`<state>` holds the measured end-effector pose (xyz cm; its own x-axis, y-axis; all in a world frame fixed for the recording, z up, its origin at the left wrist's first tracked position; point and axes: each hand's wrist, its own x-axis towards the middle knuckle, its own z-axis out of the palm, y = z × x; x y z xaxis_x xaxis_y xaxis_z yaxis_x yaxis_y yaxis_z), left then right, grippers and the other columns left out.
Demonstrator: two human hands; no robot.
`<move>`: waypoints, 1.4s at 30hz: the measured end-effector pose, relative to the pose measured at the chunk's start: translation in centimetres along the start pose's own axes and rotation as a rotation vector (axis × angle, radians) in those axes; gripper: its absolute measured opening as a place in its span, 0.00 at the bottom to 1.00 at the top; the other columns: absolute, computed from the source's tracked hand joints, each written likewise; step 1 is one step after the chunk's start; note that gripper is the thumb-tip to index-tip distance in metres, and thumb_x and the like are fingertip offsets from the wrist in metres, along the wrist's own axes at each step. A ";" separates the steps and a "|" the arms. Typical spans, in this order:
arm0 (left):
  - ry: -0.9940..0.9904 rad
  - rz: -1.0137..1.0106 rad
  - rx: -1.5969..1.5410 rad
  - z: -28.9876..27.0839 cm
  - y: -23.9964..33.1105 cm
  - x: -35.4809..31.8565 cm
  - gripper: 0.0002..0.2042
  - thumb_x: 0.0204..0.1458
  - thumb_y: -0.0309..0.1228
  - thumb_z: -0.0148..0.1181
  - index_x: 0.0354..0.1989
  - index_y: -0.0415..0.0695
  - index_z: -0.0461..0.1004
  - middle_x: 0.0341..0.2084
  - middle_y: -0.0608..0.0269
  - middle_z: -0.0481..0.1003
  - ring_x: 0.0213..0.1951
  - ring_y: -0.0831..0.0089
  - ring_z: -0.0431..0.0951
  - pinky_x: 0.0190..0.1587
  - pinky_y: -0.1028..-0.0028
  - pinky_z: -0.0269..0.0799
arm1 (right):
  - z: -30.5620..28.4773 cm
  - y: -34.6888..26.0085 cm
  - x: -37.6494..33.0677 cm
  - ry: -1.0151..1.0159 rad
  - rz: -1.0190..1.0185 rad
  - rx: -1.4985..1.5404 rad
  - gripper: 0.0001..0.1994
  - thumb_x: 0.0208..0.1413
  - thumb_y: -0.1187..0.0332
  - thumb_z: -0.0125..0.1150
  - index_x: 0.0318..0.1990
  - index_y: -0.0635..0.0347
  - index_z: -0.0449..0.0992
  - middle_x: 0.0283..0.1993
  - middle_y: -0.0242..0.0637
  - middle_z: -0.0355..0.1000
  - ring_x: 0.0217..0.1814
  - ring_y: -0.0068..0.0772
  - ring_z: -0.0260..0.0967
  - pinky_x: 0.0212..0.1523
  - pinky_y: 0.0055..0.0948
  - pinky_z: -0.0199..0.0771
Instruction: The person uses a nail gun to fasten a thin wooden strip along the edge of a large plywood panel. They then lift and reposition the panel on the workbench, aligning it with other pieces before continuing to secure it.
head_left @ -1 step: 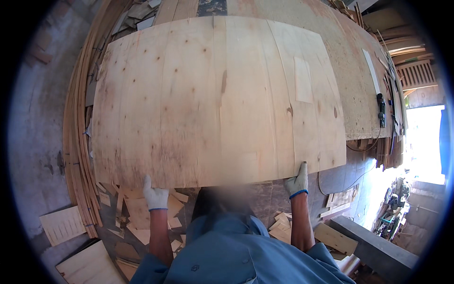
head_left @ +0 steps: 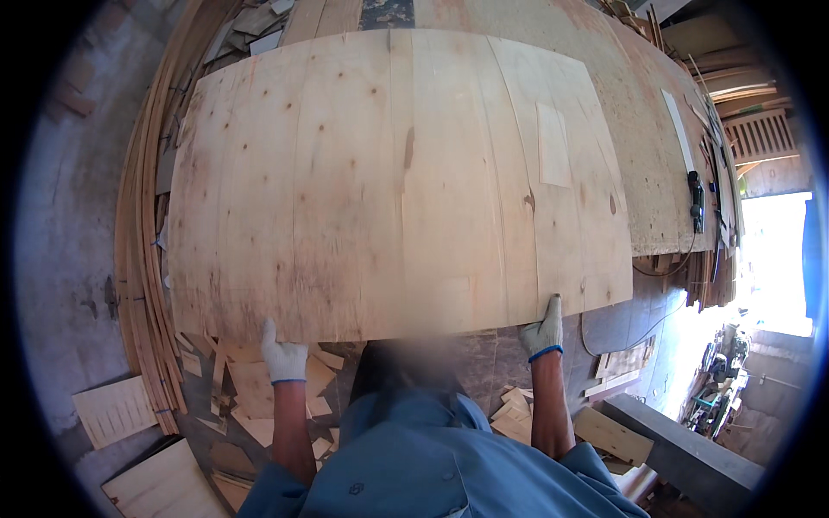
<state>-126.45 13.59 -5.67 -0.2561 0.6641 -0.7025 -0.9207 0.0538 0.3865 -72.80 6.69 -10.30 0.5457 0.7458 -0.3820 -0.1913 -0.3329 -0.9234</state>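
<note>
A large pale plywood sheet (head_left: 345,190) with knots and a rectangular patch spans the middle of the view, over part of a worktable. My left hand (head_left: 283,354), in a white knitted glove with a blue cuff, grips its near edge left of centre, thumb on top. Near the sheet's right corner, my right hand (head_left: 544,332), gloved alike, holds the same edge with its thumb up on the face. The fingers of both hands are hidden beneath the sheet.
Beyond lies a board-topped worktable (head_left: 648,173) bearing a black power tool (head_left: 696,200) with a trailing cord. Long wood strips (head_left: 142,259) lean along the left wall. Plywood offcuts (head_left: 255,388) litter the floor by my feet. A dark grey beam (head_left: 682,453) lies at lower right.
</note>
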 end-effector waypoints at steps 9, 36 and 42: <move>0.046 -0.005 0.015 3.1 0.6 0.9 0.22 0.55 0.33 0.62 0.58 0.45 0.67 0.57 0.58 0.70 0.59 0.59 0.69 0.60 0.54 0.67 | 4.6 -5.9 0.1 0.081 0.246 0.482 0.20 0.69 0.63 0.40 0.63 0.66 0.58 0.61 0.39 0.64 0.60 0.31 0.64 0.61 0.29 0.64; 0.027 0.035 0.021 5.9 0.7 5.2 0.18 0.56 0.33 0.59 0.54 0.42 0.70 0.54 0.55 0.73 0.56 0.59 0.72 0.59 0.55 0.69 | 9.4 -10.4 2.3 0.173 0.357 0.788 0.24 0.65 0.51 0.47 0.61 0.57 0.66 0.62 0.36 0.66 0.63 0.39 0.62 0.65 0.39 0.62; -0.058 -0.011 0.010 6.3 1.0 4.4 0.17 0.56 0.33 0.60 0.53 0.43 0.72 0.53 0.58 0.74 0.56 0.60 0.73 0.60 0.56 0.68 | 7.9 -8.5 3.6 0.102 0.338 0.790 0.23 0.64 0.52 0.49 0.61 0.55 0.66 0.62 0.36 0.66 0.64 0.39 0.63 0.64 0.43 0.65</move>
<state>-126.61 21.28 -4.57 -0.2282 0.7058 -0.6706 -0.9203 0.0685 0.3853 -75.65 16.79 -4.09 0.4205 0.6111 -0.6706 -0.8467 -0.0011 -0.5320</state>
